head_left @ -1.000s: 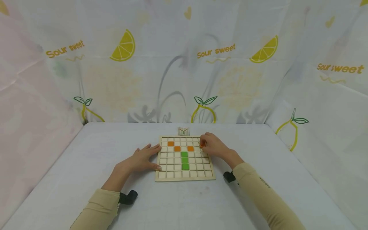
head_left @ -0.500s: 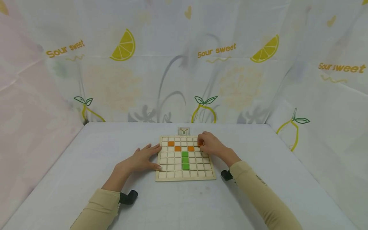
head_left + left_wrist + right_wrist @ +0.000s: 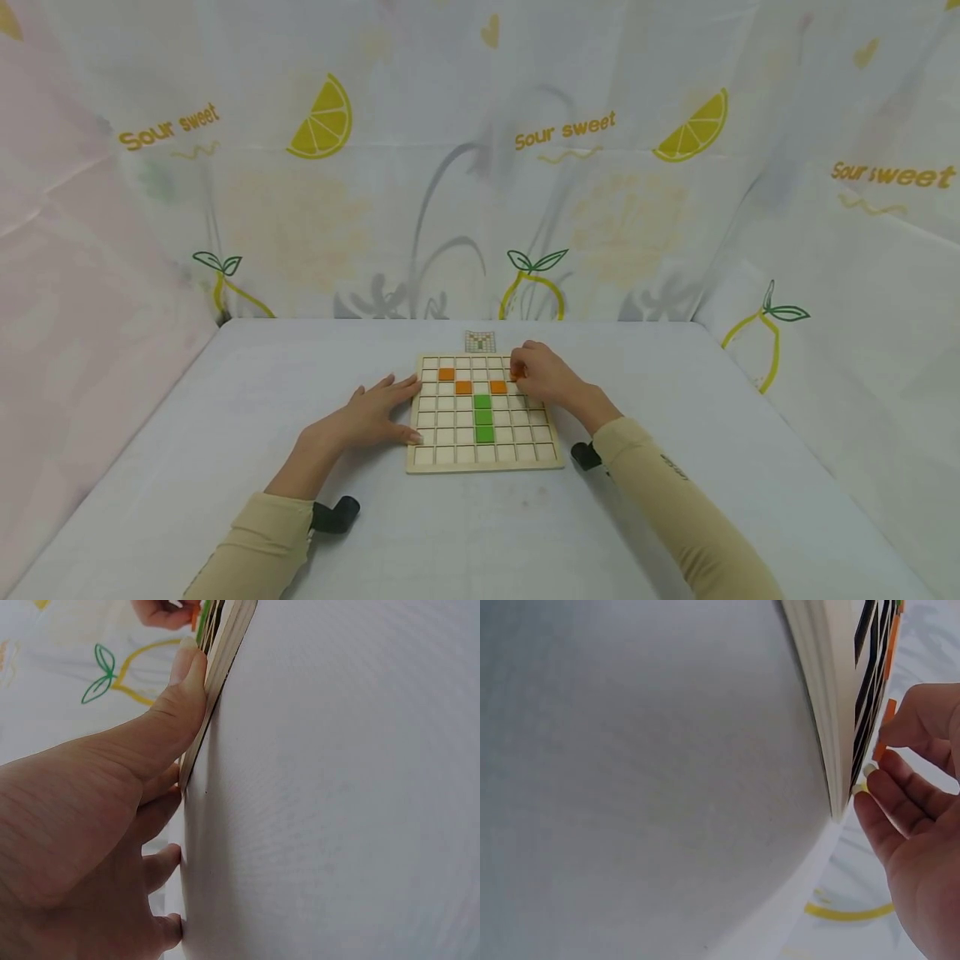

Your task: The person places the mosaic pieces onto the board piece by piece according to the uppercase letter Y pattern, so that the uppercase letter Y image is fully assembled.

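A square wooden grid board [image 3: 484, 468] lies flat on the table. My left hand [image 3: 367, 417] rests at its left edge, fingers spread and fairly straight, the thumb on the frame. Over the upper right of the board, my right hand [image 3: 551, 375] pinches an orange square tile [image 3: 889, 714] between thumb and fingertips, close above the cells. Three orange tiles [image 3: 463, 387] sit in the upper rows, and a column of three green tiles [image 3: 483, 418] runs down the middle. The right hand hides some of the cells beneath it.
Just behind the board lies a small card [image 3: 480, 342] printed with a coloured grid pattern. White cloth covers the table [image 3: 480, 533]. A curtain [image 3: 420, 167] with lemon prints hangs at the back and sides. Black camera mounts [image 3: 336, 515] sit at both wrists.
My right hand has shifted slightly left over the board with the orange tile pinched in it. The left hand has stayed in place, and the laid tiles are unchanged.
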`<state>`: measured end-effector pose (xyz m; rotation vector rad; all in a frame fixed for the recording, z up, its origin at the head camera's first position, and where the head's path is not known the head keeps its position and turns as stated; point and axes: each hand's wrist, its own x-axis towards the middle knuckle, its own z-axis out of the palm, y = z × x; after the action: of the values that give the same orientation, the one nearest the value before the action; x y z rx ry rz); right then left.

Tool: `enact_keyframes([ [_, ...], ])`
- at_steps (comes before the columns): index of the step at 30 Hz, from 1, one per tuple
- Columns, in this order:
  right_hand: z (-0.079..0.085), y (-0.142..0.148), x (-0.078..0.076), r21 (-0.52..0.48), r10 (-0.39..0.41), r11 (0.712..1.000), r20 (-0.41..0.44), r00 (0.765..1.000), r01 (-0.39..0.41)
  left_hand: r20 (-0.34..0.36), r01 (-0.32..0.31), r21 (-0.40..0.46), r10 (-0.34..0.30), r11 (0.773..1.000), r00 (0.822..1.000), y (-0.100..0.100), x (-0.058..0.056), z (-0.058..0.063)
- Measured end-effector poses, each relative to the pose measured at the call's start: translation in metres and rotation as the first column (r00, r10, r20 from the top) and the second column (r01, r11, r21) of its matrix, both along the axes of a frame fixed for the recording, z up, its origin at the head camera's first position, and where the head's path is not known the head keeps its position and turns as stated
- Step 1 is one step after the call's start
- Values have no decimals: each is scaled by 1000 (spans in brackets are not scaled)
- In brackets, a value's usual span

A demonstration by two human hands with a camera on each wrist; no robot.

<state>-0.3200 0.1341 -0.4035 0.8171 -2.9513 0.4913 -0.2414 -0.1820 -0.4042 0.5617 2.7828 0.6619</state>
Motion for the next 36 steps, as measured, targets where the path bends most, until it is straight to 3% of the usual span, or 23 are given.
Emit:
enact_keyframes([
  [19, 2, -6, 3, -29, 10, 1000, 40, 999, -9, -3, 2, 4, -2, 1000, 1000, -1, -2, -3],
  [36, 1, -8, 4, 19, -17, 1000, 30, 999, 16, 5, -2, 5, 2, 1000, 1000, -1, -2, -1],
])
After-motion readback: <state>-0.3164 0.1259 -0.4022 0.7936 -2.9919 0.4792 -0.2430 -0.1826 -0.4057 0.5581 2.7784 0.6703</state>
